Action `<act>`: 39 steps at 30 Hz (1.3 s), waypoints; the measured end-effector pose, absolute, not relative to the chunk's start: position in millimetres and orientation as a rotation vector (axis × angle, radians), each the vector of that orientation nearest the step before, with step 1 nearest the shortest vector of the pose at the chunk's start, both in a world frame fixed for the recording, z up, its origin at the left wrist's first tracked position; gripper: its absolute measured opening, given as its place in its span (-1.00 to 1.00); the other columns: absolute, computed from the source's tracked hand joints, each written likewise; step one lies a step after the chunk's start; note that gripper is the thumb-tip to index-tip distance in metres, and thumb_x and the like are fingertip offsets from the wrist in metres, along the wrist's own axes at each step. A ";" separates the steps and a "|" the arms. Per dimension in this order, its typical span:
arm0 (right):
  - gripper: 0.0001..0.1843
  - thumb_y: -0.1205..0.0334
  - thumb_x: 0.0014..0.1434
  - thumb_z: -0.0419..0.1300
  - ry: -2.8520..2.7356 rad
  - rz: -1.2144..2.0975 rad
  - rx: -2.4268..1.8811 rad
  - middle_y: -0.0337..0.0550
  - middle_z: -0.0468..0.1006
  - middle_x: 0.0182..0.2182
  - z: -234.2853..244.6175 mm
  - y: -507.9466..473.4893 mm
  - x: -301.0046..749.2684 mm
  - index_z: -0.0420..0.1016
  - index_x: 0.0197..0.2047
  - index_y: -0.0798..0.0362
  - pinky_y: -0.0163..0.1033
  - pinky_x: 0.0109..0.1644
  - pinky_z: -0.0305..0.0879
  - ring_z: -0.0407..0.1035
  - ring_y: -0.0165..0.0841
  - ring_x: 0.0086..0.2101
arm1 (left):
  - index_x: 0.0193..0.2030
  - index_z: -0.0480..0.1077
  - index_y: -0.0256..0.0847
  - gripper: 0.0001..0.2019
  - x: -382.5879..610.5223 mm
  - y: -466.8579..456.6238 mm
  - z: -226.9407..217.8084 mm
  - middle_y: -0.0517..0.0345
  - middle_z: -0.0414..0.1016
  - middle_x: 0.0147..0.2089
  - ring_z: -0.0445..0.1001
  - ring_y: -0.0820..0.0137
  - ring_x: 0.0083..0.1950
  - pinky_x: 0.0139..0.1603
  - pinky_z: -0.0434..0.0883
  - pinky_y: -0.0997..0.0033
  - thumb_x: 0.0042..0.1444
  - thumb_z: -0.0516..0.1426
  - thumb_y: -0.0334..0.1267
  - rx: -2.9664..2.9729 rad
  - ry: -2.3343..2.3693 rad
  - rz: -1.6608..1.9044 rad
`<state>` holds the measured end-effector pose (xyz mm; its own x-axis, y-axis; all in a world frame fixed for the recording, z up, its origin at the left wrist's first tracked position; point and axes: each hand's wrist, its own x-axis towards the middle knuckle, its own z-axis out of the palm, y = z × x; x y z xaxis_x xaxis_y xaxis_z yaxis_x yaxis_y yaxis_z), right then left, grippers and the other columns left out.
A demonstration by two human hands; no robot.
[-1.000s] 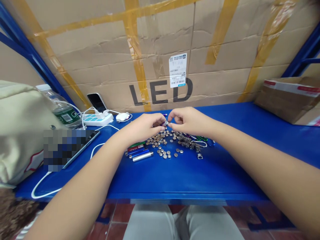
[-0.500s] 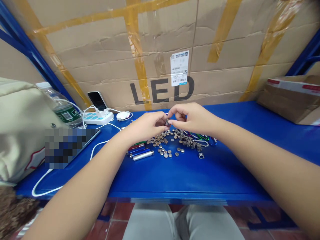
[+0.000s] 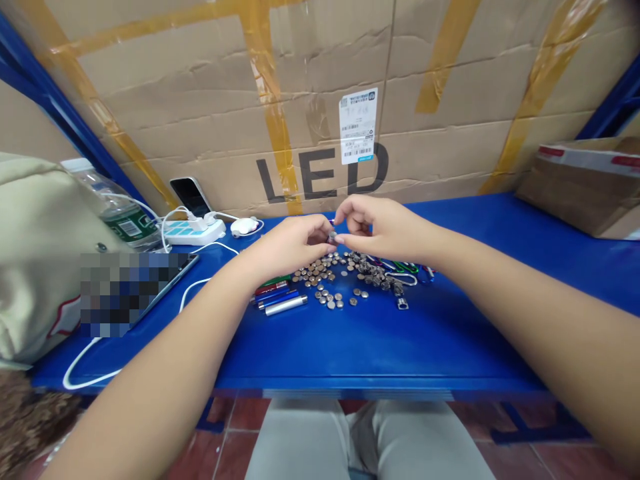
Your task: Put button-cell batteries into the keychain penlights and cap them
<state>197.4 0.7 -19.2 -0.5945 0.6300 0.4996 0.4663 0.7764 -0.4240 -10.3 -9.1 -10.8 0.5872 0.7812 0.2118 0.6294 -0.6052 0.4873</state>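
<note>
Taped cardboard box (image 3: 200, 113) marked LED walls off the back of the blue tabletop (image 3: 350, 347). From the head camera, the left hand (image 3: 293, 243) and right hand (image 3: 385, 227) meet just above a scatter of button cells (image 3: 325, 280). Each grip is closed, fingertips pinching one small silvery piece (image 3: 332, 235) between them; it is too tiny to identify. Four little coloured tubes (image 3: 277, 297) lie side by side just left of the cells, looking to me like finished pieces. Many cells and some carabiner clips (image 3: 403, 272) lie loose, so I'd say most work is left. A power strip (image 3: 193, 231) and water bottle (image 3: 113, 207) sit far left.
</note>
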 end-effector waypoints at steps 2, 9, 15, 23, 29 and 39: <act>-0.81 0.20 0.13 0.19 -2.309 0.380 -0.841 -0.39 0.32 -0.57 -19.6 0.5 197.1 0.31 -0.20 0.05 -0.29 -0.40 0.07 0.19 -0.47 -0.53 | -0.16 0.40 -0.22 -0.83 -11.4 -7.3 -11.1 0.10 0.60 -0.16 0.56 0.31 -0.13 -0.07 0.45 0.28 0.15 0.16 -0.19 2.487 1.184 0.585; -0.82 0.15 0.10 0.21 -2.600 0.456 -0.961 -0.33 0.39 -0.57 -23.7 0.0 193.7 0.50 -0.27 0.06 -0.29 -0.41 0.08 0.24 -0.46 -0.53 | -0.13 0.39 -0.20 -0.83 -18.6 1.4 -15.6 0.10 0.60 -0.14 0.56 0.31 -0.12 -0.07 0.45 0.28 0.14 0.14 -0.24 2.521 1.238 0.593; -0.78 0.21 0.13 0.18 -2.781 0.400 -0.952 -0.31 0.42 -0.57 -30.2 -2.8 185.0 0.59 -0.18 0.04 -0.30 -0.43 0.08 0.27 -0.45 -0.53 | -0.16 0.39 -0.19 -0.86 -15.0 -3.1 -14.2 0.12 0.59 -0.17 0.55 0.31 -0.13 -0.07 0.44 0.27 0.15 0.12 -0.27 2.517 1.269 0.550; -0.73 0.28 0.15 0.18 -2.826 0.344 -0.968 -0.33 0.42 -0.60 -31.8 -4.4 179.0 0.62 -0.10 0.05 -0.30 -0.41 0.08 0.26 -0.46 -0.55 | -0.17 0.39 -0.19 -0.87 -13.7 -4.3 -14.5 0.12 0.58 -0.17 0.54 0.33 -0.14 -0.09 0.44 0.29 0.13 0.10 -0.30 2.514 1.258 0.519; -0.78 0.30 0.11 0.17 -2.830 0.307 -0.994 -0.29 0.46 -0.59 -32.3 -8.3 175.7 0.63 -0.21 0.05 -0.28 -0.40 0.09 0.27 -0.44 -0.54 | -0.17 0.39 -0.18 -0.87 -14.5 -3.0 -16.3 0.13 0.58 -0.17 0.54 0.33 -0.13 -0.07 0.44 0.30 0.14 0.11 -0.27 2.497 1.243 0.510; -0.83 0.22 0.08 0.18 -2.673 0.285 -0.999 -0.30 0.40 -0.60 -24.3 -6.8 185.9 0.58 -0.29 0.06 -0.29 -0.43 0.06 0.22 -0.45 -0.56 | -0.16 0.39 -0.18 -0.87 -12.5 -7.6 -12.2 0.12 0.59 -0.15 0.54 0.34 -0.11 -0.08 0.43 0.30 0.14 0.10 -0.37 2.532 1.240 0.511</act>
